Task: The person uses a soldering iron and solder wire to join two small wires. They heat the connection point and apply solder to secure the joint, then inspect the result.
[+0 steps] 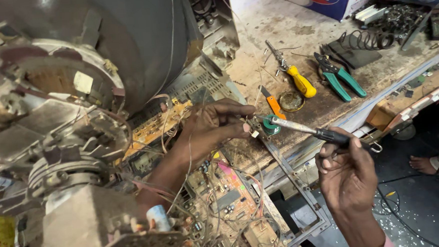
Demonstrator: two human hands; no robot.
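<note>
Metal-tipped soldering iron, black handle, gripped in closed right hand | tip meets small green round part pinched by left hand fingers at dusty tabletop edge | tan circuit board below.

Right hand grips soldering iron, tip at green part; left hand pinches beside part, above circuit board.
</note>
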